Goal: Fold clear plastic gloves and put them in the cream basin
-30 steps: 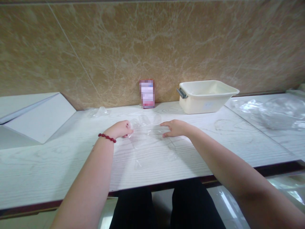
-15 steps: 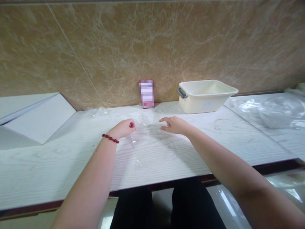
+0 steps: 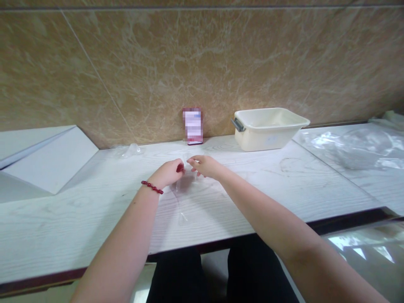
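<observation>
My left hand (image 3: 173, 171), with a red bead bracelet (image 3: 152, 187) on its wrist, is closed on the edge of a clear plastic bag (image 3: 182, 215). The thin film hangs down below the fingers onto the white wood-grain tabletop, and its outline is hard to make out. Just to the right, my right hand (image 3: 203, 166) points its fingertips toward the left one. Its fingers are bent and apart, close to the film, with no firm grip visible. A small gap separates the two hands.
Against the marble wall lean a phone-like object (image 3: 193, 126) with a blurred screen and a cream plastic tub (image 3: 268, 136) with a grey handle. Crumpled clear plastic (image 3: 356, 145) lies at right, with a smaller piece (image 3: 131, 150) at back left. A white folded box (image 3: 53, 162) stands far left.
My right hand has moved left, closing most of the gap to my left hand. The left hand has shifted slightly right and keeps its hold. The view has tilted a little.
</observation>
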`<state>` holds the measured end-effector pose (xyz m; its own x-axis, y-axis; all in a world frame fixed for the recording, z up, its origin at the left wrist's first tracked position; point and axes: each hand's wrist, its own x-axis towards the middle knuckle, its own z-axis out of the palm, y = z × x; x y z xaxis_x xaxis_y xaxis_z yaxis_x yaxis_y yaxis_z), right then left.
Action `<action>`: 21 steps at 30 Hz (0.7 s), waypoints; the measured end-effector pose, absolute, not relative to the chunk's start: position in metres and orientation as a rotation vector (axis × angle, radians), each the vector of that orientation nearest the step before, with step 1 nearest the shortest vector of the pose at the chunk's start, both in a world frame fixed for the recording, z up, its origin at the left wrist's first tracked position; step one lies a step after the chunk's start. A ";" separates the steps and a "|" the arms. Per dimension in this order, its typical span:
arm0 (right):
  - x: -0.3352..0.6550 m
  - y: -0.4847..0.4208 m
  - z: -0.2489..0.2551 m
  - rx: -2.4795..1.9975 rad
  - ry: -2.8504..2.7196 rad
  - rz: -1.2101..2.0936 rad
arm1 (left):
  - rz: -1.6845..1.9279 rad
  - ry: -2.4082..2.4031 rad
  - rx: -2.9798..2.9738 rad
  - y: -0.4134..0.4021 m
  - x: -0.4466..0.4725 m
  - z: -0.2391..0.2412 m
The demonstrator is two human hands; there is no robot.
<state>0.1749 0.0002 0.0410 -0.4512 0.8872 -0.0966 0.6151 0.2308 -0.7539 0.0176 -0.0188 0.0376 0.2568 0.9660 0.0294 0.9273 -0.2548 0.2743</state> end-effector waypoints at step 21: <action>0.188 0.007 0.016 -1.295 -2.293 0.671 | 0.010 1.795 2.163 -0.028 -0.014 0.055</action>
<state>0.1882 0.0065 0.0159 -0.4775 0.8701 0.1225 0.6667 0.4495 -0.5945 -0.0137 -0.0276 0.0555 0.2067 0.9574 -0.2019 0.9549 -0.1524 0.2547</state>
